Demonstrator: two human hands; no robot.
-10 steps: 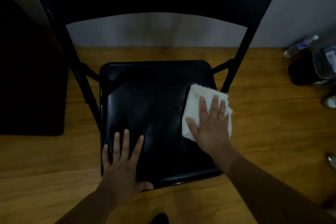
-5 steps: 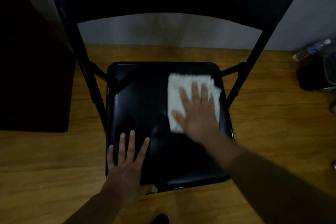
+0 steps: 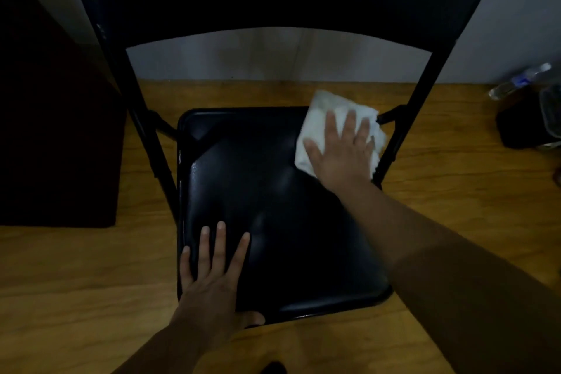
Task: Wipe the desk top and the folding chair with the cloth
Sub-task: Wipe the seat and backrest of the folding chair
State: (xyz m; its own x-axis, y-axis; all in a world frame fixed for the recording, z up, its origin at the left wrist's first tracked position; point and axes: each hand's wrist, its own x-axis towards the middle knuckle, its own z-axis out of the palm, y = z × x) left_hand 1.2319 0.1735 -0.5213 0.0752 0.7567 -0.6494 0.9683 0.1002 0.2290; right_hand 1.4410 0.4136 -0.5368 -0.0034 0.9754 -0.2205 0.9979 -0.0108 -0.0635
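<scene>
A black folding chair (image 3: 273, 191) stands on the wooden floor, its seat facing me and its backrest across the top of the view. A white cloth (image 3: 318, 121) lies on the seat's far right corner, overhanging the edge a little. My right hand (image 3: 343, 152) presses flat on the cloth with fingers spread. My left hand (image 3: 212, 276) rests flat on the seat's near left corner, thumb hooked over the front edge, holding nothing. The desk top is not in view.
A dark block of furniture (image 3: 54, 130) stands left of the chair. At the far right are a plastic water bottle (image 3: 519, 82) and a dark bag (image 3: 522, 121). A pale wall (image 3: 273, 58) runs behind the chair. Wooden floor (image 3: 76, 282) surrounds the seat.
My right hand has pushed the cloth from the seat's right middle up to its far right corner. My left hand has stayed on the near left corner.
</scene>
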